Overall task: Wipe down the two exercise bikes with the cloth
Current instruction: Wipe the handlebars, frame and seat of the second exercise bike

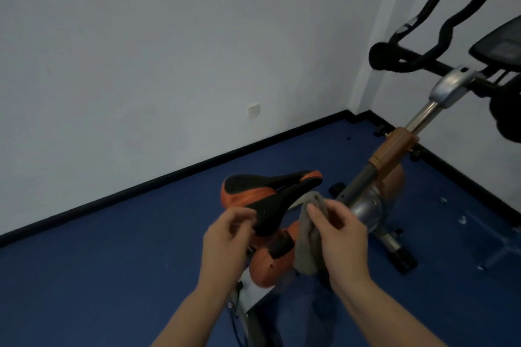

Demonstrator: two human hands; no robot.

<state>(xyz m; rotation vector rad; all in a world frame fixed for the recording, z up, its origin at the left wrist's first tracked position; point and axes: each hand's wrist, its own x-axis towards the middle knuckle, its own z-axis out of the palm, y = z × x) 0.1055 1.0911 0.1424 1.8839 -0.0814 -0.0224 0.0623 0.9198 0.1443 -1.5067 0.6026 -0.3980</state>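
With the right hand point(342, 236) clamped on the grey cloth point(308, 242) at five o'clock of the saddle point(270, 200) and the left hand point(225, 242) loosely curled, empty, the dangling cloth could slip during regripping.

Saddle point(267, 197) black with orange sides, fine speckle on top. Cloth point(307, 245) grey-brown. Bike frame point(392, 152) orange and grey, silver post. Handlebars point(417, 36) black. Floor point(112, 262) blue. Wall point(169, 51) white, black skirting.
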